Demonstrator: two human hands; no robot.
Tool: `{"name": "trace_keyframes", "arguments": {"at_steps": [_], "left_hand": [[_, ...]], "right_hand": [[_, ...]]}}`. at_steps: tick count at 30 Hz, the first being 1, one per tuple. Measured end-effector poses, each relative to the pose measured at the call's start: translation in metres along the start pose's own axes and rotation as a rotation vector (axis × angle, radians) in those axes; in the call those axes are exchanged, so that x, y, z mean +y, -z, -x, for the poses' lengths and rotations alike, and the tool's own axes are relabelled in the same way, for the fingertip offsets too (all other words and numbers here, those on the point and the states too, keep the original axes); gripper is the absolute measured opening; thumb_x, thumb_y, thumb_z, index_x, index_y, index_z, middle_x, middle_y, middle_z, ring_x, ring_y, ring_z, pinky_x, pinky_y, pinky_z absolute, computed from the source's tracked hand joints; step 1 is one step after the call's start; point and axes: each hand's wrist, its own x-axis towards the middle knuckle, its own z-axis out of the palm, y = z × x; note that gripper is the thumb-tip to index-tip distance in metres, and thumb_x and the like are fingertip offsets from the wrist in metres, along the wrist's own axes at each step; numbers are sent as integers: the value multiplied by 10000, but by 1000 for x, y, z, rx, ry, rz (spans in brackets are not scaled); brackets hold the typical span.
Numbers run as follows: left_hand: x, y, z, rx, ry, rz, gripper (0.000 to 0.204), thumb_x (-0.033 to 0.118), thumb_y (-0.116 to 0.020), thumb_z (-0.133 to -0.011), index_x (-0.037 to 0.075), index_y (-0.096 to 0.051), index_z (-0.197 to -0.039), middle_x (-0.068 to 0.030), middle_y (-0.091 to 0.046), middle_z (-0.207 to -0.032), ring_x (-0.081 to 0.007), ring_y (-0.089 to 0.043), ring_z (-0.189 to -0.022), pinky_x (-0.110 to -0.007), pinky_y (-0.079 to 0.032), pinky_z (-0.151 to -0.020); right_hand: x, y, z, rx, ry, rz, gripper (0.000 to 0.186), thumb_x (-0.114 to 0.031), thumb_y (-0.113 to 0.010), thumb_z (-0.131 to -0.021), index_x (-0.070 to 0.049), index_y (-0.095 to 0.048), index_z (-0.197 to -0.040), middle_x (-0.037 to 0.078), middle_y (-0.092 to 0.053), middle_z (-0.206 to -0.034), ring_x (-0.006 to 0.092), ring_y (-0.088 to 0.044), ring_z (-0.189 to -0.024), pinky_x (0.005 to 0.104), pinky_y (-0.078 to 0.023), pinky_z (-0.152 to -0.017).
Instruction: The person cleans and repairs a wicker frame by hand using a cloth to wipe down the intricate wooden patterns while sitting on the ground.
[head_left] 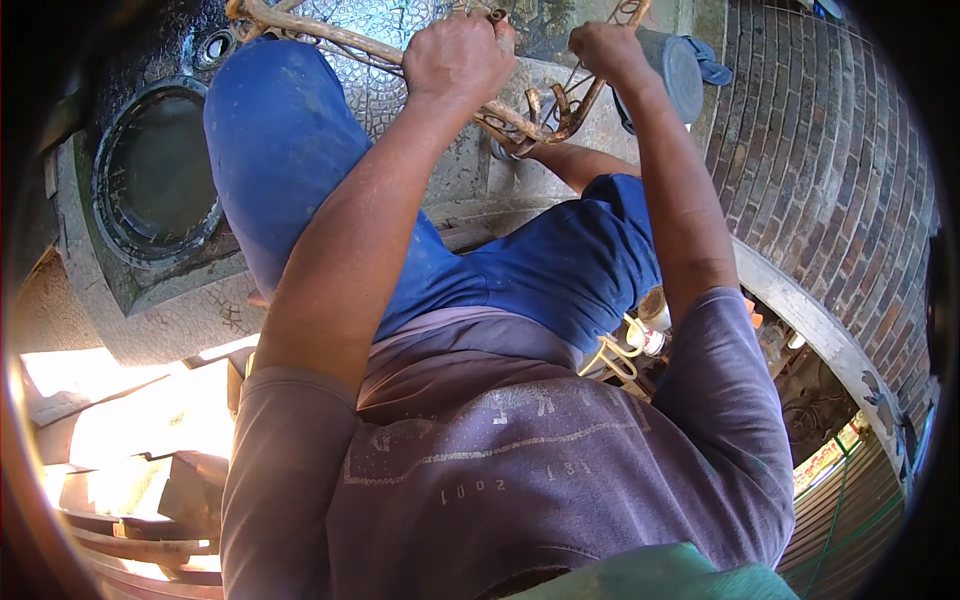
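Note:
A brown, rusty-looking frame of bent metal tubes [515, 122] spans the top of the head view, with short stubs near its lower corner. My left hand [458, 55] is closed over its long tube, and a small tube end shows beside the thumb. Whatever else lies under those fingers is hidden. On the right, my right hand [608, 50] is closed around the frame's other side, with its fingers partly out of sight. The frame is above the wet, patterned floor [385, 110], beyond my blue trouser legs [290, 130].
At the left stands a round black tub [155, 170] of murky water. A grey bucket [682, 80] stands past my right hand, with a blue sandal [710, 62] beside it. Brick paving [820, 170] lies to the right. Pale boxes [150, 430] sit at the lower left.

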Motion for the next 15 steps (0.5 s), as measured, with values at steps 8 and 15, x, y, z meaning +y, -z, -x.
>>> {"name": "trace_keyframes", "arguments": {"at_steps": [8,15], "left_hand": [[5,3,1,-10,33,-18,445,382,-557,-956,-8,-752,-868,-219,-736,-903,-376,-729,-837,-472,-583,-787],[7,4,2,8,49,-20,438,383,-552,-959,0,-753,-891,-222,-735,-914,-375,-731,-849,-477,-583,-792]], "right_hand": [[-27,12,15,-275,125,-293,176,-104,-643,-794,-118,-769,-916,136,-750,-950,341,-715,-934,437,-553,-818],[-32,4,17,-206,27,-339,287,-89,-654,-827,-136,-759,-1089,139,-751,-1009,328,-718,-972,418,-557,-841]]}}
